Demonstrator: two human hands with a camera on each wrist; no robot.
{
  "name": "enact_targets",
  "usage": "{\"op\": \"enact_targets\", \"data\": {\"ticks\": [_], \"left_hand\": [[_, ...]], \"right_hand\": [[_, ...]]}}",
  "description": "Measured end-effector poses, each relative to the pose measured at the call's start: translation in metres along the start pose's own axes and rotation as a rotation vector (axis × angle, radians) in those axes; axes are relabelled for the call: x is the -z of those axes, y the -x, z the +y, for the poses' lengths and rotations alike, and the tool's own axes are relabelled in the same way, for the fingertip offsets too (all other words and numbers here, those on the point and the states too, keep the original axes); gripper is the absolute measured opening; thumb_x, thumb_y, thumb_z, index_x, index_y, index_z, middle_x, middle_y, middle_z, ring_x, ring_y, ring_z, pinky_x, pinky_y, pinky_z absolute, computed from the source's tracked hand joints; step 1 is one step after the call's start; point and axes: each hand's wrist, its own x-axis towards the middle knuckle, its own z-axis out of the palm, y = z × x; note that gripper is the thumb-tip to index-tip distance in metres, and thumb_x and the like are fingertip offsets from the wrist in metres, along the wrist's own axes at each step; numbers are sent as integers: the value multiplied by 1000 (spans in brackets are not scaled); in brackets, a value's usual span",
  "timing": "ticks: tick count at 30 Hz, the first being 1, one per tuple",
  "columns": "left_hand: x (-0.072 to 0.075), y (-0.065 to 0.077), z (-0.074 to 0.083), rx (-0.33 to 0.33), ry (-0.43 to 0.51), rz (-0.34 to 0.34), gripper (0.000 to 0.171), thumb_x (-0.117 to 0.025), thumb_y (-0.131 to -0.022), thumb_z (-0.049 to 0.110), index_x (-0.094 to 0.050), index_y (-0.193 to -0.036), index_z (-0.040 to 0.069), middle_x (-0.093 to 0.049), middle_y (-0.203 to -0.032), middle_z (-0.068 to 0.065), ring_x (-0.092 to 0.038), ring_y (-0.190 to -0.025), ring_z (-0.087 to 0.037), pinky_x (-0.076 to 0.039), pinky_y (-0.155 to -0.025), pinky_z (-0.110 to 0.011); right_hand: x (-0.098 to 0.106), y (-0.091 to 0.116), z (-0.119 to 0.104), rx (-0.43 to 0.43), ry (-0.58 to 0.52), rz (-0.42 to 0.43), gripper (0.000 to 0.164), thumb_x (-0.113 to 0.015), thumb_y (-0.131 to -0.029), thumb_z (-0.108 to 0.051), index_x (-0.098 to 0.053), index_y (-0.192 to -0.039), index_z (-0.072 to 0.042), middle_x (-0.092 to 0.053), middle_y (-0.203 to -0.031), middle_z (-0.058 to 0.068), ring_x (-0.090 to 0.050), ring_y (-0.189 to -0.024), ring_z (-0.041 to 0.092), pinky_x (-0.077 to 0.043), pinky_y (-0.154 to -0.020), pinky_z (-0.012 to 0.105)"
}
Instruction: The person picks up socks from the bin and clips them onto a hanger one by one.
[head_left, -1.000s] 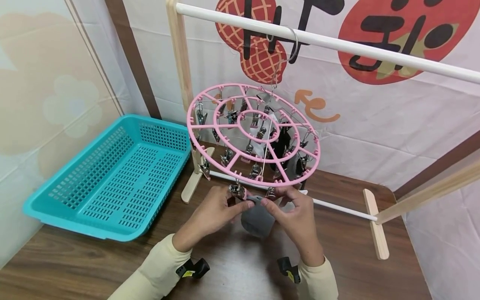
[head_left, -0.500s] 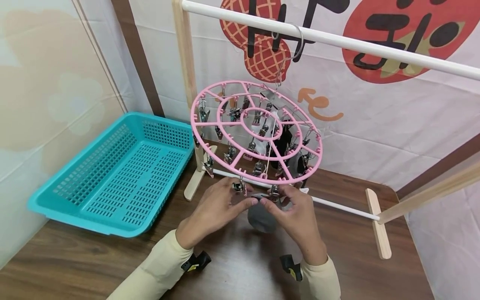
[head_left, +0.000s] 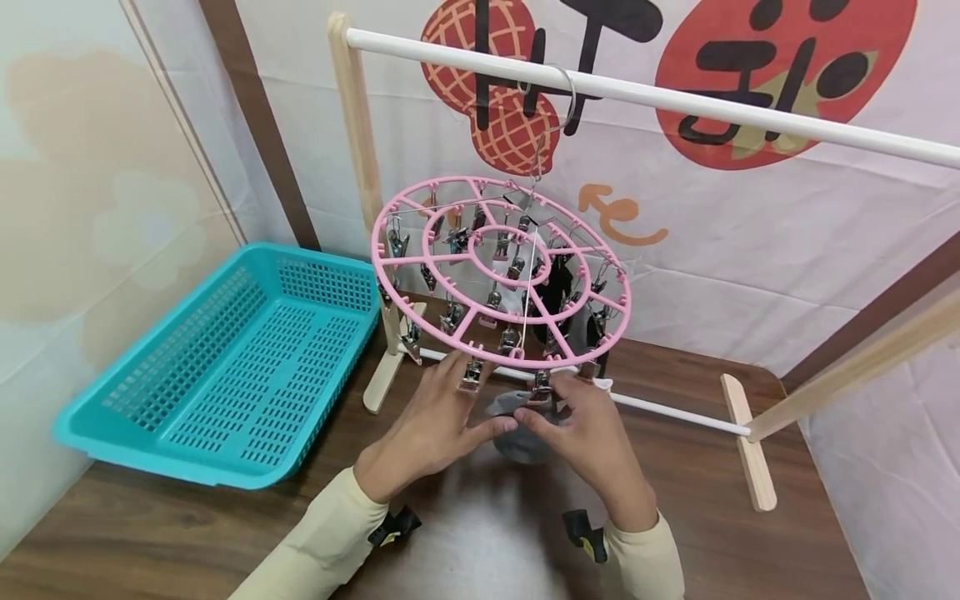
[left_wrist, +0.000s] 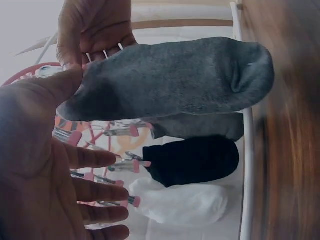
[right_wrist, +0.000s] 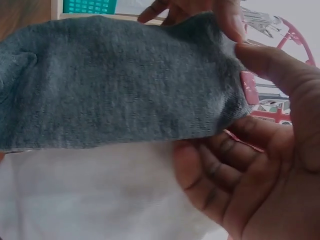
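A grey sock (left_wrist: 170, 75) hangs below the front of a pink round clip hanger (head_left: 457, 335). At its cuff is a metal clip (head_left: 542, 382) with a pink tip. My right hand (head_left: 596, 446) holds the sock by the cuff, thumb in front and fingers curled behind the cloth, as the right wrist view shows. My left hand (head_left: 427, 421) is spread beside the sock, its fingers straight and its thumb at the cuff edge. Over the left fingers, another clip (head_left: 470, 377) dangles with nothing in it.
Behind, another grey sock (left_wrist: 210, 126), a black sock (left_wrist: 195, 160) and a white sock (left_wrist: 180, 202) hang from clips. A white rail (head_left: 675, 102) on wooden posts carries the hanger. A turquoise basket (head_left: 172, 472) stands at left on the wooden table (head_left: 705, 517).
Earlier both hands pinched the sock's cuff close together at the clips. The left fingers have since loosened and spread, and the left clip now hangs free. The view has tilted slightly.
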Motion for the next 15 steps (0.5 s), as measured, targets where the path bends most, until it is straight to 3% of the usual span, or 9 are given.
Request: {"op": "enact_targets", "data": {"ticks": [1,3,6,7,9,11,13,14,15], "left_hand": [[-1,1,-1,-7,-30,-9,89,-51,-89,65,-24,-152,8,-11,-159,-14,-20,-142,-34,-29,-104,-60],[-3,3,-2,-40,-98,-29,88,-46,-90,67,-22,-151,8,0,-160,-15,-12,-144,-37,-27,-103,-64],[-6,5,-4,-22,-123,-54,90,-44,-90,68,-18,-152,8,3,-160,-14,-7,-145,-38,-26,-102,-66],[-7,6,-5,-15,-131,-61,91,-45,-89,68,-16,-152,9,0,-160,-15,-7,-144,-39,-26,-102,-66],[-9,8,-5,7,-142,-72,93,-46,-89,69,-14,-153,9,-38,-147,-20,-10,-143,-41,-27,-101,-66],[-11,9,-6,29,-148,-85,94,-46,-89,69,-15,-154,9,-64,-111,-17,-14,-142,-44,-29,-100,-66],[-12,12,-8,50,-140,-102,94,-46,-88,69,-20,-153,7,-65,-78,-7,-18,-140,-46,-29,-99,-65],[-13,13,-9,62,-134,-111,93,-47,-88,69,-22,-153,6,-63,-71,-4,-19,-140,-46,-29,-99,-65],[-14,15,-10,74,-127,-122,93,-46,-88,69,-25,-152,5,-67,-80,-8,-19,-140,-46,-29,-100,-65]], "right_hand": [[-1,-1,0,-2,17,-18,27,-81,-78,-28,-59,-83,-14,-50,-70,-5,-48,-64,16,-40,-57,27],[-2,-2,-1,-14,50,-55,27,-81,-77,-28,-58,-82,-14,-49,-70,-6,-47,-64,14,-39,-58,28],[-4,-3,-1,-33,71,-108,28,-81,-77,-27,-57,-80,-15,-50,-72,-6,-49,-65,16,-40,-59,29],[-5,-3,0,-32,85,-127,28,-81,-77,-28,-56,-80,-15,-50,-72,-6,-48,-66,15,-40,-59,29],[-7,-4,0,-31,90,-156,27,-81,-78,-28,-57,-81,-16,-50,-74,-6,-48,-67,14,-41,-60,29],[-9,-4,2,-28,95,-183,26,-80,-79,-29,-58,-83,-16,-52,-75,-4,-49,-68,15,-42,-62,30],[-11,-2,4,-48,102,-206,24,-79,-79,-30,-61,-86,-17,-55,-80,-4,-52,-71,15,-44,-66,32],[-12,-1,5,-69,100,-215,23,-79,-79,-29,-62,-87,-17,-57,-81,-4,-53,-72,16,-45,-67,33],[-13,1,7,-87,106,-219,23,-79,-79,-30,-63,-89,-17,-58,-84,-4,-55,-73,17,-46,-68,35]]}}
